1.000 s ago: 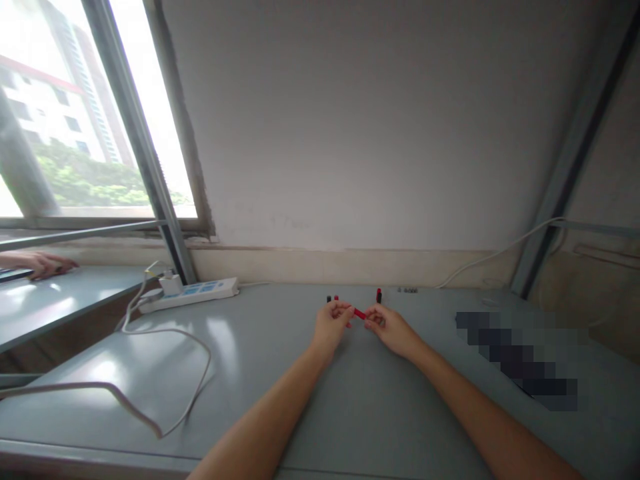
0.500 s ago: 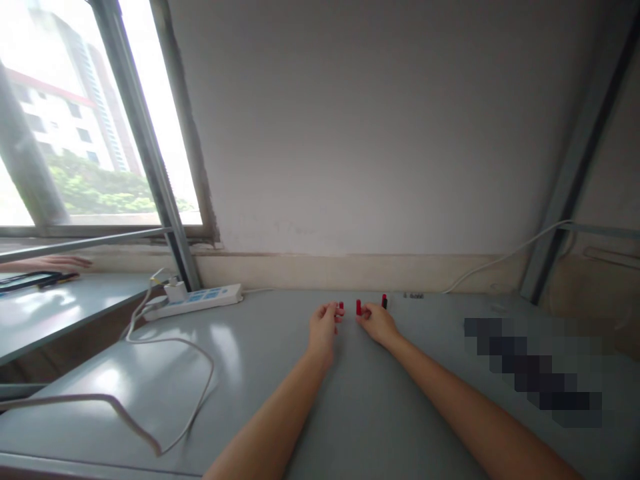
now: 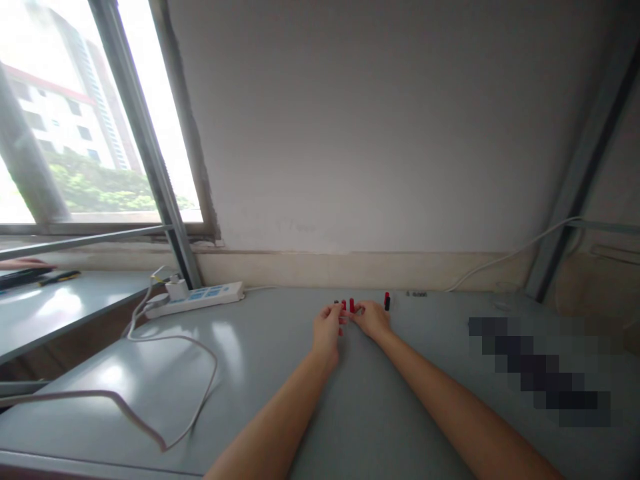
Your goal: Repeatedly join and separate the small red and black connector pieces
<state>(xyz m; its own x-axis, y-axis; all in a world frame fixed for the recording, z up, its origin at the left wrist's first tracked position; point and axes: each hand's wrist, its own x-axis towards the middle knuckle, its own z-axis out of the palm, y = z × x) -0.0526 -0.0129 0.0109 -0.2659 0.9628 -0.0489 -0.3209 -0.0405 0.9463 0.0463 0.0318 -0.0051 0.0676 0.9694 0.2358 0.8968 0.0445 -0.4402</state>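
Near the back of the grey table, my left hand (image 3: 328, 327) is closed in a pinch on a small red piece (image 3: 343, 305). A little dark bit (image 3: 337, 303) shows just above its fingertips. Close beside it, my right hand (image 3: 373, 319) pinches a small upright red cylinder (image 3: 352, 305). The two red pieces are side by side with a narrow gap between them. Behind my right hand stands a small red-and-black cylinder (image 3: 387, 301). Several tiny dark metal-looking parts (image 3: 417, 294) lie in a row farther right. Fingers hide the lower ends of the held pieces.
A white power strip (image 3: 197, 300) with a plug lies at the back left, its cable (image 3: 205, 393) looping over the grey table (image 3: 260, 373). Metal posts (image 3: 570, 200) rise at both sides. A person's hand (image 3: 25, 264) rests on a neighbouring table. A blurred patch covers the right side.
My right hand has moved left with its red cylinder, closing most of the gap to the piece in my left hand. The other person's hand at far left has drawn back.
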